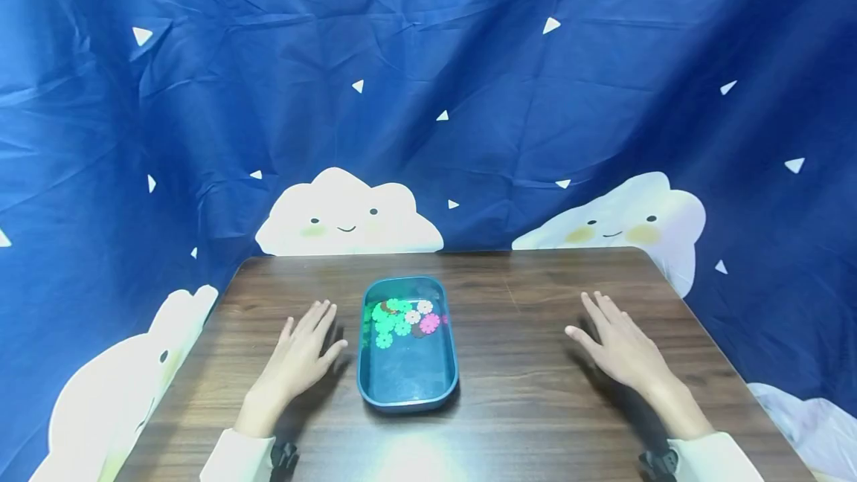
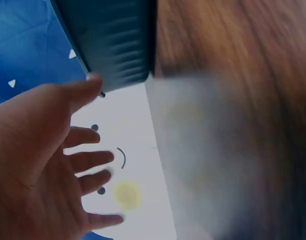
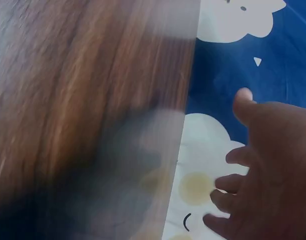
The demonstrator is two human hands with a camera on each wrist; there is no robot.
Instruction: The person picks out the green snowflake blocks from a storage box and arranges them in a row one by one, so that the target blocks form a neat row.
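A dark teal tray [image 1: 408, 378] is set on the tabletop [image 1: 515, 363], left of its middle and close to the far edge, with its long sides run roughly from far to near. In its far half, flower-shaped pieces [image 1: 384, 322] are held: green ones are gathered towards the left, white ones and a pink one towards the right, and a little brown is glimpsed among them. Ridges on the tray's outer wall are shown in the left wrist view.

The left hand [image 1: 294, 359] is placed just beside the tray's left side, between it and the tabletop's left edge. Its fingers and thumb are spread, the fingers pointed towards the far edge and the thumb towards the tray, with a narrow gap left between. The right hand [image 1: 619, 352] is placed well apart from the tray, near the tabletop's right edge; its fingers are loosely spread and its thumb is held out towards the middle. Whether either palm is rested on the wood cannot be told.

Both wrists are met by white sleeves [image 1: 239, 456]. Beyond the far edge, a blue cloth [image 1: 482, 132] is hung, printed with white triangles and with smiling clouds [image 1: 348, 225], one of them at the far right corner.
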